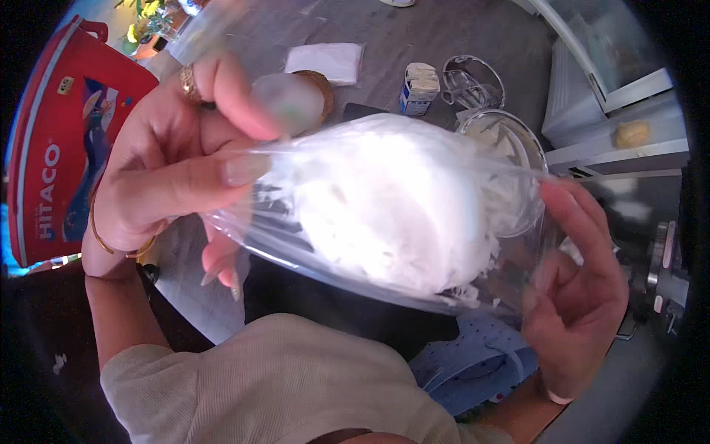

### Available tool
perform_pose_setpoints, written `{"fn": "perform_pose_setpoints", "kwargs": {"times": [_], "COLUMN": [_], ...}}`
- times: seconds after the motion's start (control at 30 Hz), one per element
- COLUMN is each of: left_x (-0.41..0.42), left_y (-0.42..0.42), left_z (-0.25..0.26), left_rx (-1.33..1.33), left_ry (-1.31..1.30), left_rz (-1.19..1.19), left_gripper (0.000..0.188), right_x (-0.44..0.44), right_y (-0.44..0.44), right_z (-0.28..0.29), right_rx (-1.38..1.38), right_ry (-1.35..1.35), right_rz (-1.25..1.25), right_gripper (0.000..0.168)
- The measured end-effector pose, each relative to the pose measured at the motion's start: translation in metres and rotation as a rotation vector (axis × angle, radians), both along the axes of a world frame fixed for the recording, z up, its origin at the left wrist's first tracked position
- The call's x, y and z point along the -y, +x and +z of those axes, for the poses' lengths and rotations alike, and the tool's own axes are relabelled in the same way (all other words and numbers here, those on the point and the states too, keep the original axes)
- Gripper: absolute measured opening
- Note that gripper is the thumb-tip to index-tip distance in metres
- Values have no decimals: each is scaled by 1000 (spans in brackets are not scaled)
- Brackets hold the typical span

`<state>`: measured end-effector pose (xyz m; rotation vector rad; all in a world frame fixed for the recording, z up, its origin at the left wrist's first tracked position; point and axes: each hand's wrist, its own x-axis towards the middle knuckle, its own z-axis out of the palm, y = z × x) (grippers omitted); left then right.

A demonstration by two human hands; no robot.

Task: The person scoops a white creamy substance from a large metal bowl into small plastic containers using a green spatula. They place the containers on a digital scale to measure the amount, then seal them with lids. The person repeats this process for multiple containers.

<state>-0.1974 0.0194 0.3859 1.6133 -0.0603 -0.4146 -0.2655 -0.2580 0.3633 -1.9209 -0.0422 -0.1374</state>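
Note:
A clear plastic bag is stretched sideways in front of my chest. Inside it sits a large, bright white mass, partly overexposed, with small white bits stuck to the film around it. At one end, my left hand pinches the gathered plastic between thumb and fingers; it wears a gold ring and a bangle. My right hand holds the other end by the fingertips, somewhat blurred. Behind the bag's right side, a clear round bowl shows in part, with pale stuff in it.
A red cooler box stands at the left. On the grey table are a white packet of tissues, a small carton of sachets, a clear jug and a blurred round-topped container. A glass-sided cabinet is at the right; a light-blue bag is below.

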Motion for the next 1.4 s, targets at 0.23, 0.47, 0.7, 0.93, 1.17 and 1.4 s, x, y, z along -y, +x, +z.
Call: {"fn": "perform_pose_setpoints", "kwargs": {"times": [0.23,0.47,0.7,0.93,1.17,1.4], "left_x": [-69,-80,-82,-66,-86,-119], "left_y": [2,7,7,1,56,70], "left_z": [-37,-42,-38,27,60,77], "left_rx": [-287,-268,-300,-171,264,631], "left_ry": [-110,-118,-241,-243,-210,23], "left_rz": [-603,-1285,-1171,-260,-332,-278], "left_gripper": [35,38,39,43,34,25], "right_x": [-44,-60,-58,-49,-28,-51], "right_y": [-11,-41,-45,-26,41,94], "right_z": [-6,4,1,42,110,118], "right_rx": [-271,-509,-357,-112,88,65], "right_ry": [23,-60,-88,-198,-916,-1031], "right_rz": [100,162,48,-50,258,160], "right_gripper": [69,71,71,63,46,53]}}
